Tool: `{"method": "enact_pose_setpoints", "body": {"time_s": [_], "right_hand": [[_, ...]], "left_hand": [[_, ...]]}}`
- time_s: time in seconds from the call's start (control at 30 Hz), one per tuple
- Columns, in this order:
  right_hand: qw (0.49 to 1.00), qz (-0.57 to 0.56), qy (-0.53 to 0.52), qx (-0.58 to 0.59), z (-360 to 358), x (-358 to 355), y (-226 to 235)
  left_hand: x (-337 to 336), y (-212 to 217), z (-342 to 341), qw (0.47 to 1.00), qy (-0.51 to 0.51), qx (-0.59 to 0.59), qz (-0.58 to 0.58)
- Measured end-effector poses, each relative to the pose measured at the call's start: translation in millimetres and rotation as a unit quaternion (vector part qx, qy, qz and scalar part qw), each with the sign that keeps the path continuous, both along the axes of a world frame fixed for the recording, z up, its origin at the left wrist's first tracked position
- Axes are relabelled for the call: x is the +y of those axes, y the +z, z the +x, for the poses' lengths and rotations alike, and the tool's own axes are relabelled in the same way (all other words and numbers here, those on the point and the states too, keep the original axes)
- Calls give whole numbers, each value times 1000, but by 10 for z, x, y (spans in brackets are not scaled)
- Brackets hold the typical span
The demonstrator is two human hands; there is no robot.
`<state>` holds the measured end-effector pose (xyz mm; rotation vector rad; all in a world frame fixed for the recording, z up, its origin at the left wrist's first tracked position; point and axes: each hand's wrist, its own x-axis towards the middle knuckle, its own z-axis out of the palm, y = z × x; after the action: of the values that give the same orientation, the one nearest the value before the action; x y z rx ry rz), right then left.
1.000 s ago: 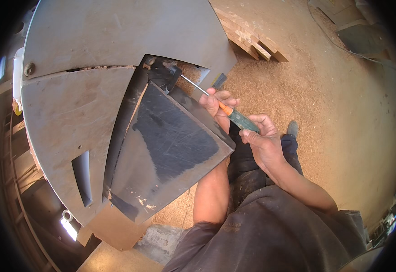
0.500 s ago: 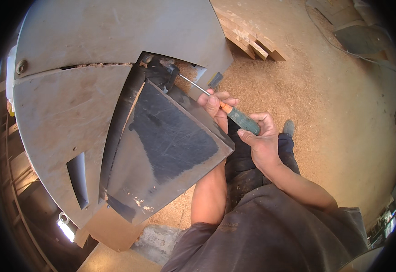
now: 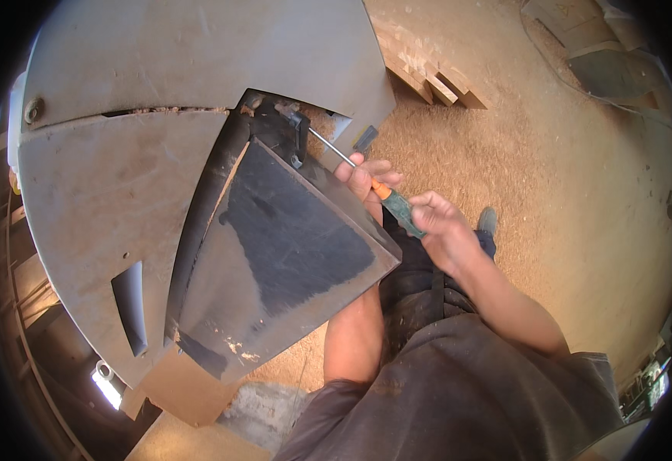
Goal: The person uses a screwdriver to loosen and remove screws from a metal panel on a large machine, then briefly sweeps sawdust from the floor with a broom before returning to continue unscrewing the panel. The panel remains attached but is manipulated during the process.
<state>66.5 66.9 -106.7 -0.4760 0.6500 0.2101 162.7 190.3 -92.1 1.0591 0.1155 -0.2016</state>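
Observation:
A screwdriver [image 3: 397,209] with a green and orange handle slants up and left, its shank tip reaching a black metal bracket [image 3: 300,138] in a recess of the machine. My right hand [image 3: 444,227] is closed around the handle's rear end. My left hand [image 3: 363,179] pinches the shank just ahead of the orange collar; part of that hand and its forearm are behind the dark wedge-shaped panel [image 3: 297,230]. Wood dust and chips lie in the recess around the bracket. Where exactly the tip meets the bracket is too small to tell.
The large grey metal machine top [image 3: 121,177] fills the left side, with a narrow slot [image 3: 130,307] in it. Wooden boards [image 3: 436,81] are stacked at the upper right. Sawdust [image 3: 459,154] covers the floor, and a brown board [image 3: 190,388] juts out below the machine.
My right hand has turned over the handle, its fingers now wrapped around with the back of the hand showing more. The black bracket stands at a slightly different angle. My left hand stays nearly in place.

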Motion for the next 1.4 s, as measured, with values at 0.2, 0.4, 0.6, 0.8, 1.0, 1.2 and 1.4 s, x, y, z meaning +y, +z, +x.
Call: {"method": "enact_pose_setpoints", "body": {"time_s": [0.2,0.4,0.6,0.8,1.0,1.2,1.4], "right_hand": [[977,-173,82,-98,1166,-237,31],[959,-81,255,-93,1939,19,611],[983,30,172,-65,1986,193,555],[985,63,136,-82,1944,243,401],[976,92,137,-143,1819,159,253],[952,201,106,-206,1494,-43,72],[946,194,83,-248,1141,-214,125]], "left_hand": [[1,128,-26,997,9,38,63],[11,290,-3,992,42,9,118],[55,319,57,987,33,2,158],[62,329,50,978,24,-14,205],[61,341,-14,947,-21,-52,317],[28,293,-168,894,-105,-99,424],[79,-3,-469,960,-139,-19,241]]}}
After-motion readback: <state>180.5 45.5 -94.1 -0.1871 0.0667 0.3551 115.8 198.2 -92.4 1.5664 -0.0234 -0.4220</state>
